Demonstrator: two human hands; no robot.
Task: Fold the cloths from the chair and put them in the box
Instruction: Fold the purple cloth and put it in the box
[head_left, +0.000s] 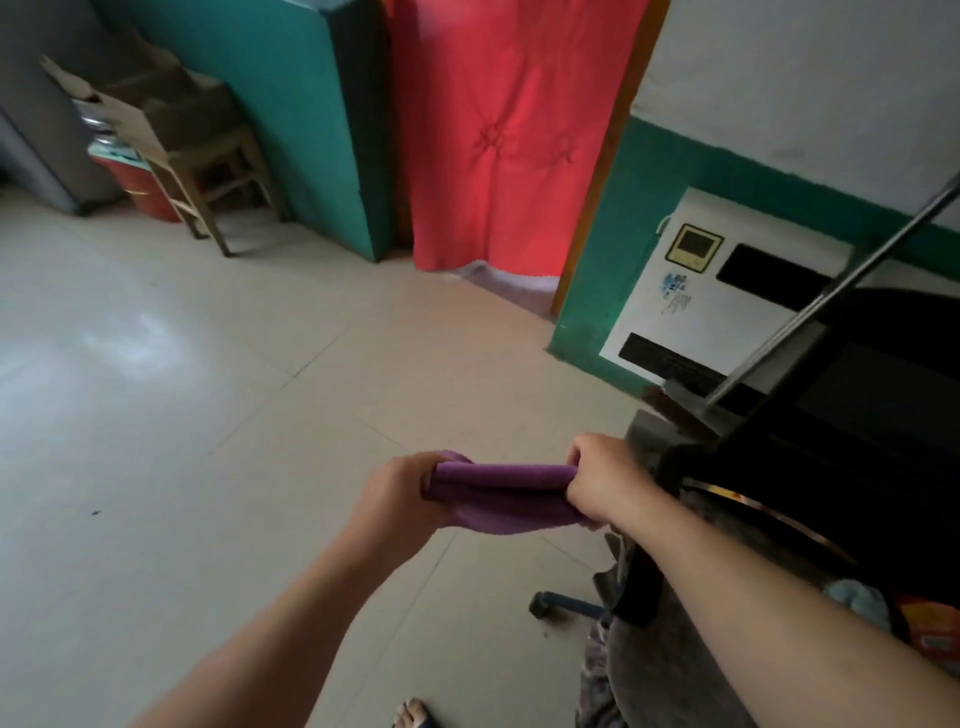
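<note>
2 hands held a folded purple cloth (504, 496) in the air above the tiled floor (182, 389).
The left hand (400, 491) and right hand (602, 480) each gripped 1 end; a black chair (810, 467) stood just right, and a cardboard box (156, 104) sat on a wooden stool (218, 176) well apart beside the red curtain (509, 130).

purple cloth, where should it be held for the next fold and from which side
Grip the cloth at its two short ends, one hand coming in from each side, as now: the left hand pinches the left end and the right hand the right end. It hangs as a folded band stretched level between them, so holding the ends probably keeps the layers lined up for bringing them together.
</note>
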